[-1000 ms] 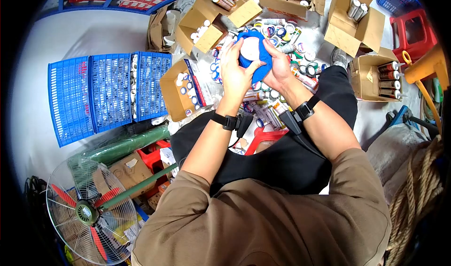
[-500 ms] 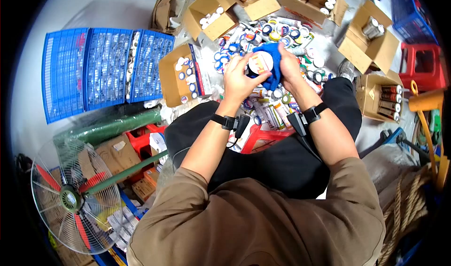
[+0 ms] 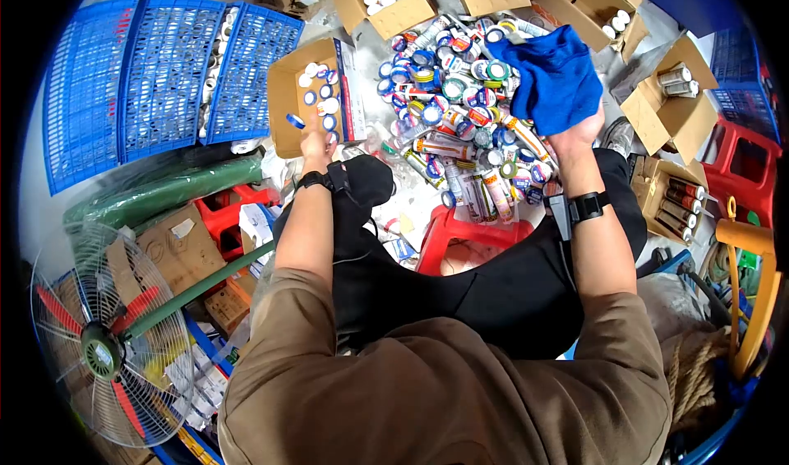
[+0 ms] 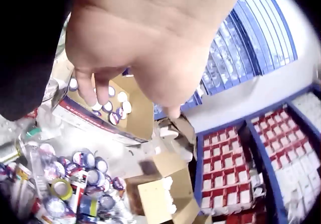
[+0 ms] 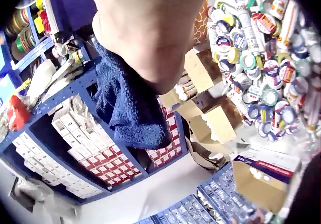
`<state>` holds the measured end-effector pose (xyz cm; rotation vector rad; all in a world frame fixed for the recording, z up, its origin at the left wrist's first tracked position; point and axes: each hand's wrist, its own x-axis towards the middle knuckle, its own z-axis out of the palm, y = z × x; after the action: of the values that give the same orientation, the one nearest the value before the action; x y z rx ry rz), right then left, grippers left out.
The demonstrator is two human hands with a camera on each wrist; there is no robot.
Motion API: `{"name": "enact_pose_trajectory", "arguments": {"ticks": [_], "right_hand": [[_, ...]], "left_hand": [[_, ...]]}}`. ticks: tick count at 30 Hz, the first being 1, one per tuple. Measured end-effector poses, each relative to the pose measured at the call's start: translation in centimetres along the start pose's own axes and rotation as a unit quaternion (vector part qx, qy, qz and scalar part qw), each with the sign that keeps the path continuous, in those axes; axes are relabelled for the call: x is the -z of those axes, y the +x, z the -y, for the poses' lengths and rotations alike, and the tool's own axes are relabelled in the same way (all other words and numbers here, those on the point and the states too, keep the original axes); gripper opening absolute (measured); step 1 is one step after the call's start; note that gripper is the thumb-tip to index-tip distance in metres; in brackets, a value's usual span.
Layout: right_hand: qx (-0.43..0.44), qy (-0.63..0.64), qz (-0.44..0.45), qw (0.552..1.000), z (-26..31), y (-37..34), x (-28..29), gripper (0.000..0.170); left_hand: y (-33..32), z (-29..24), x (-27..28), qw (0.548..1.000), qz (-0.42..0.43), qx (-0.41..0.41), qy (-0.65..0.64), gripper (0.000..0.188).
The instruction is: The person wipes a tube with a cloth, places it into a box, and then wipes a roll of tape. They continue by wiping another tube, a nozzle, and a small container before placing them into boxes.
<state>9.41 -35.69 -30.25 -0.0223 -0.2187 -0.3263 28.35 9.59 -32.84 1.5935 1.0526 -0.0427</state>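
My left hand (image 3: 315, 143) is over the near end of a cardboard box (image 3: 282, 83) that holds several white and blue round rolls. A blue-rimmed roll (image 3: 295, 121) sits tilted just left of its fingers, near the box's left wall. In the left wrist view the fingers and thumb of this hand (image 4: 145, 48) point down, wide apart, above the box (image 4: 143, 101). My right hand (image 3: 579, 130) holds a blue cloth (image 3: 552, 79) over the right side of the pile; its fingers are largely hidden. The cloth (image 5: 130, 108) hangs from it in the right wrist view.
A heap of rolls and tubes (image 3: 460, 108) covers the floor ahead. Open boxes (image 3: 403, 20) stand behind and to the right. A red stool (image 3: 436, 239) is between the legs. Blue racks (image 3: 164, 75) and a fan (image 3: 103, 350) are on the left.
The hands have parted. My left hand has moved left to the box, away from the cloth and round item; my right hand has moved right with the cloth, which has spread out.
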Motion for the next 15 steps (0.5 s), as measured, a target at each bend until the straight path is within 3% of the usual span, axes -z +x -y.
{"name": "enact_pose_trajectory", "arguments": {"ticks": [3, 5, 7, 8, 10, 12, 14, 15], "right_hand": [[0.015, 0.023, 0.008, 1.0, 0.9, 0.5, 0.5, 0.062], [0.013, 0.024, -0.003, 1.0, 1.3, 0.4, 0.6, 0.062], [0.0, 0.036, -0.015, 0.999, 1.7, 0.4, 0.5, 0.061], [0.004, 0.028, -0.019, 0.999, 1.9, 0.2, 0.4, 0.061], [0.018, 0.036, -0.11, 0.993, 2.3, -0.2, 0.2, 0.06], [0.029, -0.001, -0.127, 0.991, 2.8, -0.3, 0.2, 0.061], [0.035, -0.074, -0.187, 0.979, 3.3, 0.0, -0.4, 0.063], [0.014, -0.037, -0.159, 0.987, 3.7, -0.2, -0.3, 0.066]], "left_hand": [[0.9, 3.6, -2.0, 0.946, 0.199, -0.077, 0.243, 0.051], [1.3, 7.5, -5.3, 0.891, 0.264, -0.126, 0.346, 0.066], [1.0, 12.1, -8.6, 0.802, 0.259, -0.258, 0.473, 0.067], [-2.4, 11.6, -9.9, 0.761, 0.277, -0.272, 0.52, 0.069], [-3.3, 13.7, -12.3, 0.694, 0.286, -0.315, 0.581, 0.074], [-3.5, 15.9, -14.3, 0.674, 0.274, -0.312, 0.61, 0.081], [-2.8, 18.1, -15.7, 0.689, 0.261, -0.313, 0.6, 0.077], [-2.6, 18.9, -16.0, 0.692, 0.265, -0.337, 0.581, 0.075]]}}
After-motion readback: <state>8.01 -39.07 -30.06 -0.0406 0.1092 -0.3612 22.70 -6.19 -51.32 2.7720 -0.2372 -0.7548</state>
